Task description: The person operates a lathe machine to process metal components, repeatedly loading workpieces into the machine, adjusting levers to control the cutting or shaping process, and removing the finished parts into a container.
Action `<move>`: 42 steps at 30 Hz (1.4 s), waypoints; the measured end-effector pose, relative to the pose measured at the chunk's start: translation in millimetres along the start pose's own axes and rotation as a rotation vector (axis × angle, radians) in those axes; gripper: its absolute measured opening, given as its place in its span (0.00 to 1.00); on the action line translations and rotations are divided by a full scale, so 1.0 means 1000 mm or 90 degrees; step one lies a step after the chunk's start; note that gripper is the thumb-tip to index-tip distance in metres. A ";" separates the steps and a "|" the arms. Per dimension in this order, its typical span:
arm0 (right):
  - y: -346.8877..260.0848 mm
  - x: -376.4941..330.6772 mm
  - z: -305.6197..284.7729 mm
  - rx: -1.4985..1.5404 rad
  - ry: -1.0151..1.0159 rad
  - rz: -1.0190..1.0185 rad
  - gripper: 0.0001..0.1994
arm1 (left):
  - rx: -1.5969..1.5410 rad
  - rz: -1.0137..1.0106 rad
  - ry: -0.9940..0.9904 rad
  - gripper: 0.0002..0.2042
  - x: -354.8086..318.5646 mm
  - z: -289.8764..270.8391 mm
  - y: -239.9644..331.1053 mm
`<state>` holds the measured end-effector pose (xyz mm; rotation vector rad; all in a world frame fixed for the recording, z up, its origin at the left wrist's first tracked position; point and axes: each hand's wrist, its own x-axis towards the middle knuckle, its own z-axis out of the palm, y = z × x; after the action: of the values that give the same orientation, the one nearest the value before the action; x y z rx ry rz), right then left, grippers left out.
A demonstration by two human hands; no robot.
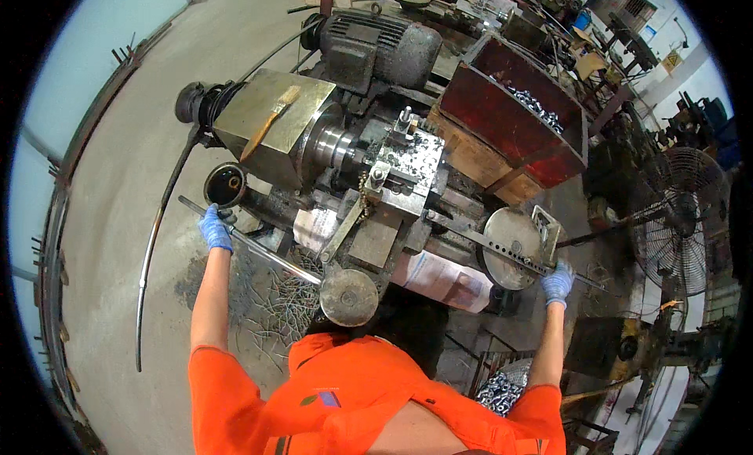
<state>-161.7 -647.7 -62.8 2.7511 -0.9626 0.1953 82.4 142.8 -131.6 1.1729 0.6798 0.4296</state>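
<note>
Machining at the lathe (416,157) is judged under way; remaining work cannot be determined. Its steel lever (274,256) is held in the closed grip of the left hand (215,228), its perforated bar (490,243) apparently in that of the right hand (558,283). Metal parts (537,110) are contained in the red bin (502,121). Footing is obstructed by swarf (282,310); a brush (271,125) is laid on the headstock (243,114).

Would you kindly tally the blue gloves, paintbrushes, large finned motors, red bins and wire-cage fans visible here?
Blue gloves: 2, on the left hand and right hand
Paintbrush: 1
Large finned motor: 1
Red bin: 1
Wire-cage fan: 1
Total: 6
</note>
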 end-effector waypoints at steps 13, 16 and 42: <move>-0.283 -0.114 -0.211 0.683 -0.255 -0.481 0.19 | -0.086 -0.050 -0.048 0.10 -0.004 0.004 -0.006; -0.349 -0.120 -0.189 0.627 -0.178 -0.548 0.24 | -0.015 -0.086 -0.093 0.14 -0.010 0.005 0.002; -0.280 -0.152 -0.196 0.745 -0.330 -0.371 0.12 | 0.476 0.073 -0.234 0.15 0.012 -0.098 -0.076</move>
<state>-114.0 -295.0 51.0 4.1411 0.0503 -0.1227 20.8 192.2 -228.0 1.9450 0.4540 0.0307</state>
